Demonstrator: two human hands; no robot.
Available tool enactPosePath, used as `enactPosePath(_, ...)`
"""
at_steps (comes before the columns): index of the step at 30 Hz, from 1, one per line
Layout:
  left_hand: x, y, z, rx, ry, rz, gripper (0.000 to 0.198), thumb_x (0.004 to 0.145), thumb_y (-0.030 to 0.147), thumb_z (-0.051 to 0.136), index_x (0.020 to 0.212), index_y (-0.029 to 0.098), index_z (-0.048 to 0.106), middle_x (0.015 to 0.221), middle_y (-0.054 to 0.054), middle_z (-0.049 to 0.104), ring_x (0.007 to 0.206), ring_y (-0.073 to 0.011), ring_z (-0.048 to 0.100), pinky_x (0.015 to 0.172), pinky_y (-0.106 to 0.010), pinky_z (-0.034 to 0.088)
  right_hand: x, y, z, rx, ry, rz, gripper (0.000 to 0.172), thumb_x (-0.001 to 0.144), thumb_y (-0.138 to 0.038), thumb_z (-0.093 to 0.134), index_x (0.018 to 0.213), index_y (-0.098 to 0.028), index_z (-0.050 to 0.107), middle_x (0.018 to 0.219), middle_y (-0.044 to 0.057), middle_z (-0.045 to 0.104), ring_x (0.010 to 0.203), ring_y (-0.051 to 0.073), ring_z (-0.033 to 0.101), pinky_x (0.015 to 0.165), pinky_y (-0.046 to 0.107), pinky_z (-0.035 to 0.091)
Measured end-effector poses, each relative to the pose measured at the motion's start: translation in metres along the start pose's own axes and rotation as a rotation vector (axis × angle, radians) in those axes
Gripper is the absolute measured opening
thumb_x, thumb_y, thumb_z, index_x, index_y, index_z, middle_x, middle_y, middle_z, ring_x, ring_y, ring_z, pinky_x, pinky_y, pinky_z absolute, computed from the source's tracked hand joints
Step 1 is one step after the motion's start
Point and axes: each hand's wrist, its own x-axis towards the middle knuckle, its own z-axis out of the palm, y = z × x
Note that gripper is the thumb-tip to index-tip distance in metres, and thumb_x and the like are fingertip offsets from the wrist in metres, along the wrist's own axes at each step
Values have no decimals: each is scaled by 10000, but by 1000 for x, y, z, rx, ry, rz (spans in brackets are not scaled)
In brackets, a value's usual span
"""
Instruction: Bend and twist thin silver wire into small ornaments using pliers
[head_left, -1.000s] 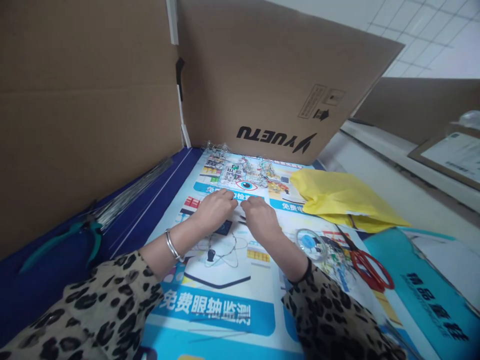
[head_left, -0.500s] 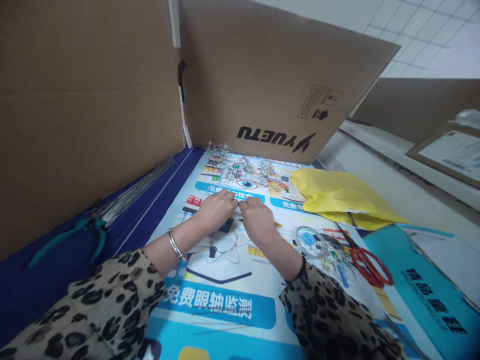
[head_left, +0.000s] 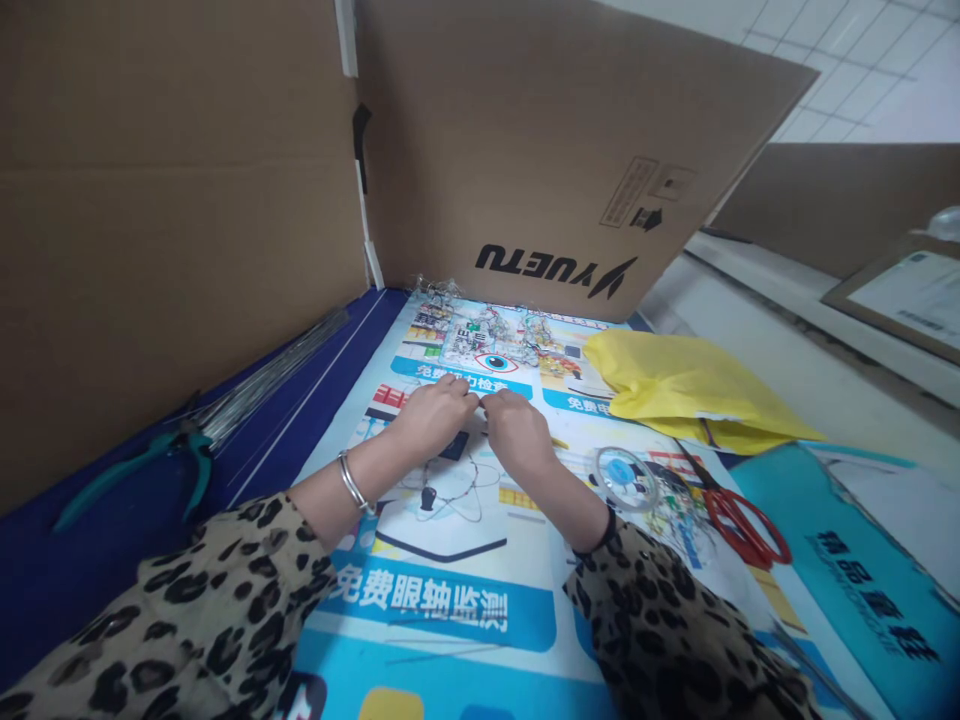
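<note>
My left hand (head_left: 433, 416) and my right hand (head_left: 520, 433) meet fingertip to fingertip over a printed poster (head_left: 442, 600) on the table. Both hands are closed in a pinch on something small and thin; thin wire (head_left: 457, 490) loops on the poster just under them, with a small dark piece (head_left: 428, 497) on it. I cannot make out exactly what the fingers hold. A silver bangle sits on my left wrist. Both sleeves are leopard print.
Brown cardboard walls (head_left: 525, 150) stand behind and to the left. Teal pliers (head_left: 150, 462) and a bundle of metal rods (head_left: 277, 370) lie at left. A yellow bag (head_left: 675, 385), a clear tape roll (head_left: 626, 478), red scissors (head_left: 739, 520) and a pile of small trinkets (head_left: 495, 335) surround the hands.
The hands have stayed pinched together, shifting only slightly. The view has tilted a little.
</note>
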Motion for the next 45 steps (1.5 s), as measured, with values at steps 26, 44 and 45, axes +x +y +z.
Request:
enactPosePath(26,5,-2,15,-139,124,-203,211,830,115,451,846,177,652,821,-63,627,818,-208,572,661,-280,428,13,16,19,584,160,73,164,751,-112,530,825,-210,639,856,23,605,792,143,554,777,276,412)
enactPosePath(44,8,-11,24,-442,216,-263,235,794,143,463,844,197,687,871,-39,692,862,-201,606,768,-288,434,14,20,26,873,192,97,184,657,-94,540,772,-209,627,834,6,596,718,133,576,757,320,468)
enactPosePath(45,8,-12,25,-461,218,-265,229,790,147,469,840,197,687,868,-36,693,857,-201,607,766,-289,433,14,20,28,896,190,98,185,656,-100,538,775,-211,626,840,4,596,718,132,579,745,319,479)
